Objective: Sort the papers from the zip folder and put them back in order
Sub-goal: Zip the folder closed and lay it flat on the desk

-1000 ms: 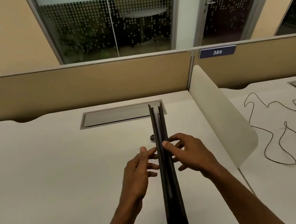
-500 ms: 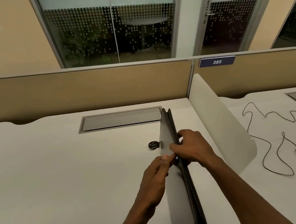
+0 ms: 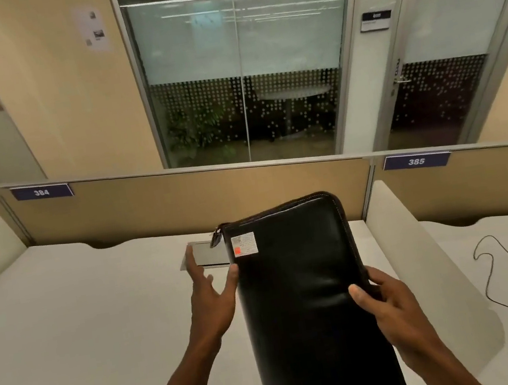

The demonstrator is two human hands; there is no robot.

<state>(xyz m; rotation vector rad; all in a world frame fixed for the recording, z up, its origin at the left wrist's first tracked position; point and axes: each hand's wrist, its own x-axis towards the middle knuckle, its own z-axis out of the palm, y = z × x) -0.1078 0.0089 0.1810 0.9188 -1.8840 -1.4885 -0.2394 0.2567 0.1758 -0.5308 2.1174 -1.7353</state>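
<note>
the black zip folder (image 3: pixel 303 301) is held up over the desk (image 3: pixel 67 321), long axis running away from the person; right hand (image 3: pixel 386 301) grips its right edge; left hand (image 3: pixel 209 296) — fingers spread — touches the left edge, nearer the zipper pull (image 3: pixel 216 237).

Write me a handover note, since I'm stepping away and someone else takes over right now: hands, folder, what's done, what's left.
Right hand: grips the right edge of the black zip folder, thumb on its face.
Left hand: open, fingers straight, thumb touching the folder's left edge.
Folder: held above the desk, broad face up toward the camera, sticker near the top left corner, zip pull at that corner.
Done: nothing visible; the folder looks zipped and no papers are out.
Left: unzip it, take out the papers, sort them, return them in order.
</note>
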